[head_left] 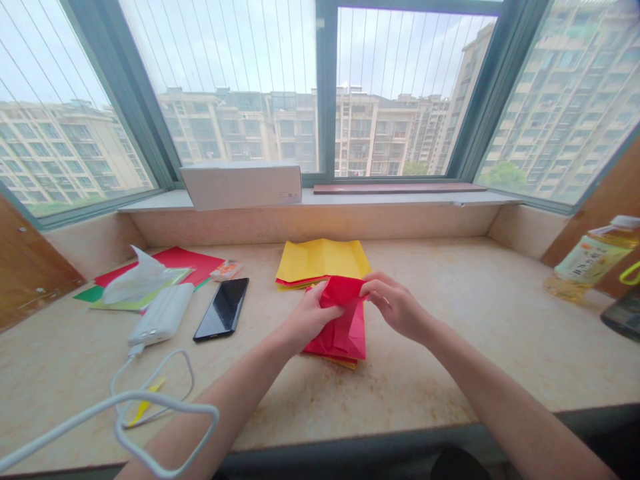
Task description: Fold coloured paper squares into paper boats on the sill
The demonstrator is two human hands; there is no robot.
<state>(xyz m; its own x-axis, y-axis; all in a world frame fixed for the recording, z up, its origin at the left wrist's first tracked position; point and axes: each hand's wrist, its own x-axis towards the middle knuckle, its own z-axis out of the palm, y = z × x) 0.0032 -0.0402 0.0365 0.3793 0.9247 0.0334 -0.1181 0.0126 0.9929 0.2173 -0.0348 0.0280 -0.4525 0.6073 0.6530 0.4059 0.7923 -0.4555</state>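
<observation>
A red folded sheet of paper [350, 327], shaped like a small paper bag, is between my two hands at the middle of the counter. My left hand [316, 312] grips its left side, with the thumb reaching inside the raised part. At its upper right edge, my right hand [393, 300] pinches the red paper between thumb and fingers. Beneath it, edges of yellow and red paper stick out toward me. Just behind lies a stack of creased yellow paper [323, 260] with a red layer under the top sheet.
To the left lie a black phone [223, 310], a white power bank [163, 312] with a white cable [165, 400], a tissue [135, 277] and red and green paper [193, 263]. A drink bottle [593, 260] stands far right. A white box [243, 187] sits on the window ledge.
</observation>
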